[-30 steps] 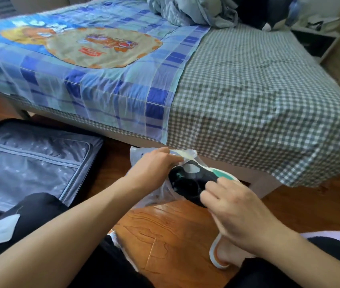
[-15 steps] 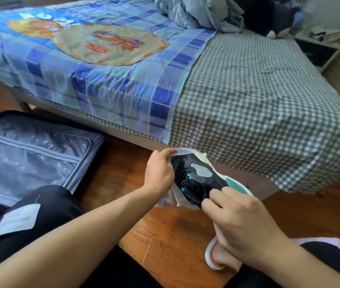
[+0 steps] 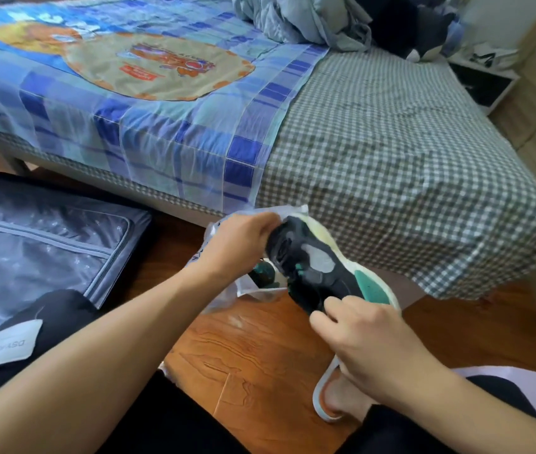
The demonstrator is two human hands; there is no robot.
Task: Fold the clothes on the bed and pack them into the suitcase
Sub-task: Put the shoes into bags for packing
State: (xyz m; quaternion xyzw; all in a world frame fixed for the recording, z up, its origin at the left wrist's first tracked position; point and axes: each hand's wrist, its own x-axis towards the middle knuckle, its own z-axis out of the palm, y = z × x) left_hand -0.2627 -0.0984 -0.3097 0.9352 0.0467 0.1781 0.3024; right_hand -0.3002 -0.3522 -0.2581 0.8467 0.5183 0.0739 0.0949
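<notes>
**Sneaker and plastic bag held above the floor beside the bed**

Glossy reddish wood planks [image 3: 260, 352] run under a bed [image 3: 391, 152] dressed in a small grey-and-white gingham sheet, half covered by a smooth blue patchwork spread [image 3: 148, 126] with a round tan print. Rumpled grey-blue clothes [image 3: 302, 18] lie heaped at the far end of the bed. On the floor at left the suitcase [image 3: 40, 237] lies open, showing a shiny grey zipped lining. The left hand [image 3: 237, 247] pinches the crinkled, translucent plastic bag [image 3: 247, 290] at its mouth. The right hand [image 3: 361, 342] grips the heel of a black sneaker [image 3: 319, 263], sole-up, with a chunky cream midsole and a teal patch; its toe meets the bag opening.
</notes>
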